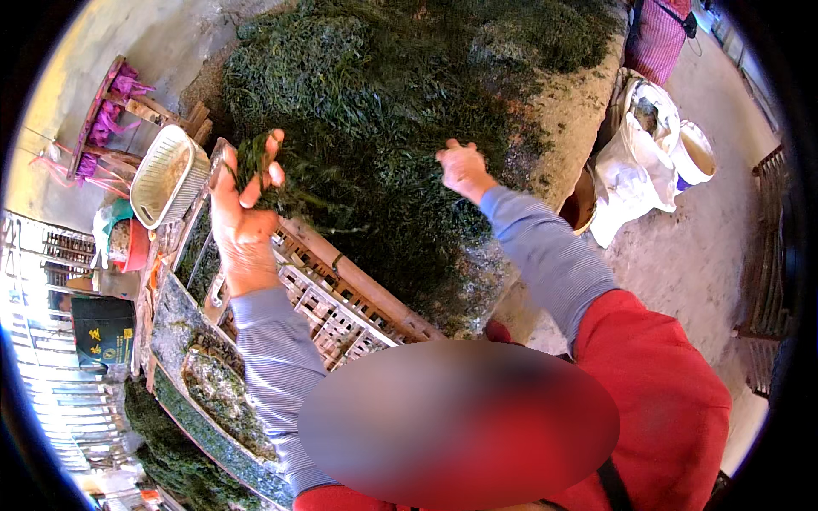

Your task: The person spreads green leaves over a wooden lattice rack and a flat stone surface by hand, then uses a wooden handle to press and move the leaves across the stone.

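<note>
A broad heap of dark green, wet-looking seaweed [383, 102] spreads in front of me. My left hand [245, 209] is raised at the heap's left edge, palm up, fingers partly curled. A small tuft of seaweed strands [250, 162] sits between its thumb and fingers. Over the right part of the heap, my right hand [466, 170] has its fingers curled in and pressed together. What they may pinch is too small to make out. Close under my left wrist lies a slatted, crate-like rack [328, 311].
A pale plastic basket [170, 175] rests left of my left hand, near a wooden stool [106, 128] with purple strips. On the right stand a white sack [635, 166], a white bucket [694, 155] and a pink sack [658, 38]. A stone-like trough [183, 319] lies at lower left.
</note>
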`<action>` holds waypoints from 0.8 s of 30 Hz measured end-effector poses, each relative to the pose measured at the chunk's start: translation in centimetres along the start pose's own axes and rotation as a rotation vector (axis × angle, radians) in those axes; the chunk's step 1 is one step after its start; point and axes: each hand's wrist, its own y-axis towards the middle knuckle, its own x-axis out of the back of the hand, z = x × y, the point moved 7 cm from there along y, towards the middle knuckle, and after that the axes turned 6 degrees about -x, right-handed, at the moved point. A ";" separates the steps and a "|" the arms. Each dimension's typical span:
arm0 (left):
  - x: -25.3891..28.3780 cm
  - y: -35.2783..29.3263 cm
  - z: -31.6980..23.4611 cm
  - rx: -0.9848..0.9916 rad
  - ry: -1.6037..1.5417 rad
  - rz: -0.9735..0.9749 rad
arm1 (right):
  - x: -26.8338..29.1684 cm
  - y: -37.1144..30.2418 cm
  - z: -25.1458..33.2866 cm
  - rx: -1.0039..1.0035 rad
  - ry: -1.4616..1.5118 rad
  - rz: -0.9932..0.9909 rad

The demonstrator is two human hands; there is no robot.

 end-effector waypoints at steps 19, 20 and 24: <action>-2.4 0.8 10.7 0.048 0.049 0.086 | 25.1 -9.2 10.1 0.656 0.999 -0.195; -2.4 0.1 12.1 0.061 0.017 0.150 | 24.6 -8.5 10.2 0.613 1.074 -0.123; -1.7 -4.0 16.4 0.226 -0.071 0.185 | 19.8 -4.2 9.5 0.472 0.960 0.057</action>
